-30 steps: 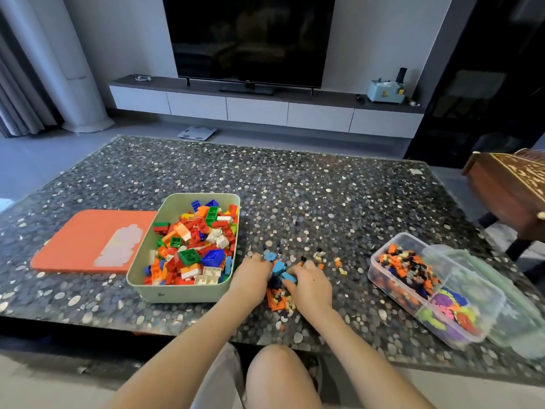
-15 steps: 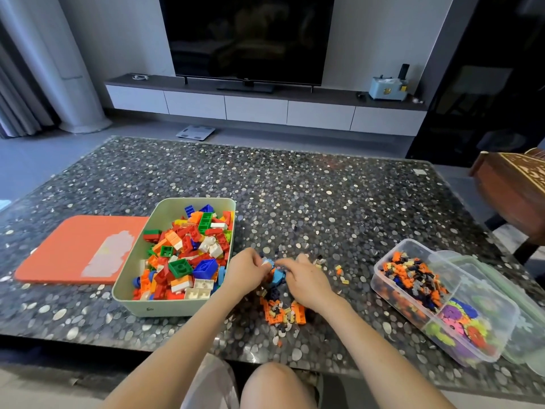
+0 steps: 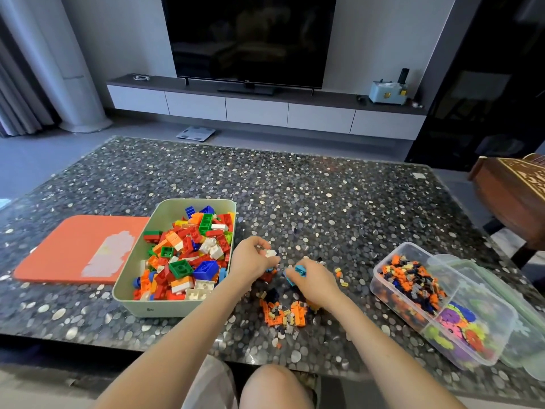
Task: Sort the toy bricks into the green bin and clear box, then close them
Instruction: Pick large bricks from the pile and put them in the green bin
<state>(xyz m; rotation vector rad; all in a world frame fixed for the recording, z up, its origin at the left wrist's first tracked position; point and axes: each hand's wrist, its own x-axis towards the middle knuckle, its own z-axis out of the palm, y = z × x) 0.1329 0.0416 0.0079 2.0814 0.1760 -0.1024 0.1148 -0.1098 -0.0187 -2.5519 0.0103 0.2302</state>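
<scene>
On the table (image 3: 324, 187) the bin (image 3: 138, 302) stands left of centre, holding a heap of bricks (image 3: 188, 261), with the bin lid (image 3: 67, 249) flat just to its left. Loose bricks (image 3: 283, 315) lie near the front edge, between bin and box (image 3: 380, 278). The box stands to the right, the box lid (image 3: 525, 320) beside it, further right.

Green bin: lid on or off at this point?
Off. The green bin stands open-topped with bricks showing; an orange lid lies flat on the table beside it.

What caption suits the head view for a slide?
Left hand holding a white brick, right hand a blue brick, at the loose pile between the open green bin and clear box.
</scene>
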